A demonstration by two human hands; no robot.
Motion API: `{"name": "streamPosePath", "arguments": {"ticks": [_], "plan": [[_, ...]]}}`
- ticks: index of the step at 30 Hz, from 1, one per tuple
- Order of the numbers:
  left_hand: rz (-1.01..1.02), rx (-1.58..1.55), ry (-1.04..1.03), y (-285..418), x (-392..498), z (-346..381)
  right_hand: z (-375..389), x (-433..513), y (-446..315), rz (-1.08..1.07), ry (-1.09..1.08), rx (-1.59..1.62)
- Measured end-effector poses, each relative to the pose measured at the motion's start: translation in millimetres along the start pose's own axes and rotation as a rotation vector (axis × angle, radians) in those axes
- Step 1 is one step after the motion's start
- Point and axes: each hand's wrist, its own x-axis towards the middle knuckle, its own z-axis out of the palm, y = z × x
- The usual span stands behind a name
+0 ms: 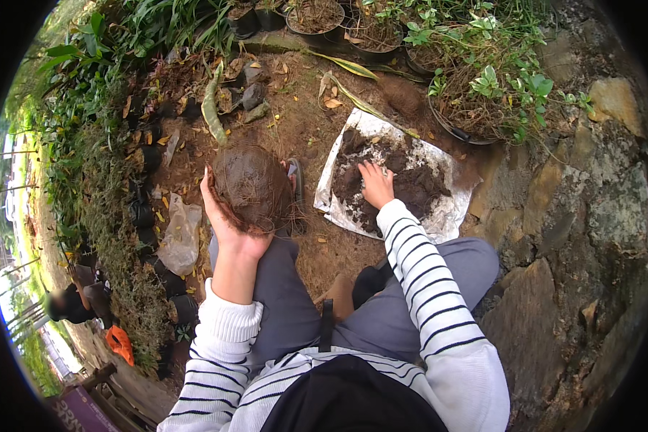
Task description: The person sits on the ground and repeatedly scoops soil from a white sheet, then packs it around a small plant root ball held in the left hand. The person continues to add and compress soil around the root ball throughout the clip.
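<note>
My left hand cups a round ball of mud and fibre from below, above my left knee. Its top is dark, wet and smooth, while brown coir-like strands hang loose around its lower edge. My right hand reaches down into dark, moist soil with its fingers spread; whether any soil sits beneath the fingertips is hidden. That soil lies in clumps on a white plastic sheet, flattened on the ground to the right. Just beyond the sheet rests a brown fibrous clump.
Potted plants line the far side, and a wide pot borders the sheet. A stone wall rises on the right. Clear plastic lies left, beside black planting bags. Another person is at the far left.
</note>
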Motion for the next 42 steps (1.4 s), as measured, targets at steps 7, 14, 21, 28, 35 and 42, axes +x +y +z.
{"name": "streamPosePath", "arguments": {"ticks": [7, 14, 21, 28, 35, 42], "plan": [[0.016, 0.016, 0.034, 7.1, -2.0, -0.3, 27.3, 28.1, -33.6, -0.106, -0.133, -0.297], [0.028, 0.025, 0.047, 13.1, 0.4, -2.6, 3.0, 35.8, -8.0, -0.023, -0.031, -0.066], [-0.004, 0.011, -0.072, 18.6, -1.3, -12.6, -17.4, 43.5, 32.3, 0.485, 0.51, 0.017], [-0.057, -0.119, 0.004, 16.7, 1.8, -5.3, 48.1, 72.3, 22.6, 0.106, -0.032, 0.1], [0.004, -0.122, 0.021, 14.6, -0.1, -5.6, 59.5, 57.9, 2.7, 0.094, 0.072, 0.005], [0.051, -0.065, 0.031, 17.2, 4.3, -6.7, 66.5, 18.3, -16.9, -0.014, 0.108, -0.077]]}}
